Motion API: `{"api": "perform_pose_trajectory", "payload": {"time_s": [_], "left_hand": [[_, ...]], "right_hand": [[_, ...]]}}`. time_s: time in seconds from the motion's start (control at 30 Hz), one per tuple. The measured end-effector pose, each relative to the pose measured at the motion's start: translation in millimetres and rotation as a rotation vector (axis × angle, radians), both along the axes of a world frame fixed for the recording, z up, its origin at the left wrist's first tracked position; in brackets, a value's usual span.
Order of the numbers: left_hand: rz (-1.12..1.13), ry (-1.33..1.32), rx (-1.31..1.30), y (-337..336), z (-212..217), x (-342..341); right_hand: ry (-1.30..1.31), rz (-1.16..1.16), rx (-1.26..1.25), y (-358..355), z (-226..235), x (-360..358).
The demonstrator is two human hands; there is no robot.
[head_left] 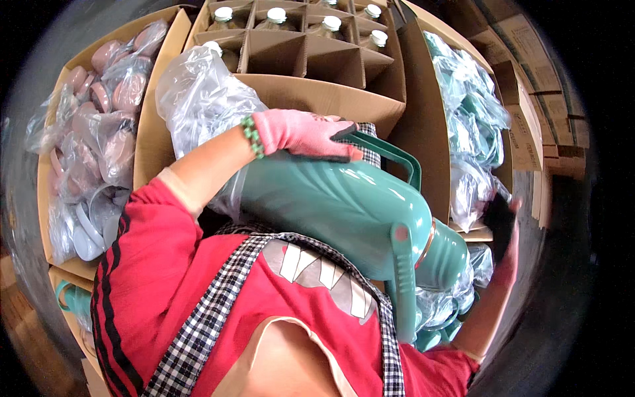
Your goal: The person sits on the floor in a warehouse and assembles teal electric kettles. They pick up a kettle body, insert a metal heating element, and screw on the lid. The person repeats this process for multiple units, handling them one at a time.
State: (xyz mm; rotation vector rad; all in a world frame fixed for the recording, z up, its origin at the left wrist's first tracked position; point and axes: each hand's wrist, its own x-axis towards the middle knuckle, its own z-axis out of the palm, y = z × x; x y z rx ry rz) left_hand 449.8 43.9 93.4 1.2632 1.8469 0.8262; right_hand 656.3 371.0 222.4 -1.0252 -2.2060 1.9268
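Note:
A glossy green thermos jug (pixel 331 205) lies slantwise across the front of my body, its narrower neck (pixel 444 258) toward the right. One green handle (pixel 400 159) stands out on its far side, another green handle (pixel 402 271) on its near side. My left hand (pixel 307 134), in a pink glove with dark fingertips, grips the jug's upper side beside the far handle. A clear plastic bag (pixel 202 99) bunches around the jug's left end. Off to the right, my right hand (pixel 501 221) is raised beside bagged green parts, slightly blurred, fingers apart and nothing visible in it.
Ahead stands a divided carton (pixel 317 92) with several white-capped bottles (pixel 276 16). A left carton (pixel 173 59) holds bagged pink parts (pixel 106 112) and pale handles (pixel 89 225). Bagged green parts (pixel 473 112) fill a right carton; stacked boxes (pixel 526 53) stand beyond.

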Motion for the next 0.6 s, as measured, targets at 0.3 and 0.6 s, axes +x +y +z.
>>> {"api": "perform_pose_trajectory", "payload": {"time_s": [0.3, 0.6], "left_hand": [[0.218, 0.610, 0.392, -62, 30, 34], [0.372, 0.368, -0.250, -151, -27, 79]], "right_hand": [[-0.453, 1.088, 0.114, -124, -37, -137], [0.311, 0.408, 0.144, -158, 40, -103]]}}
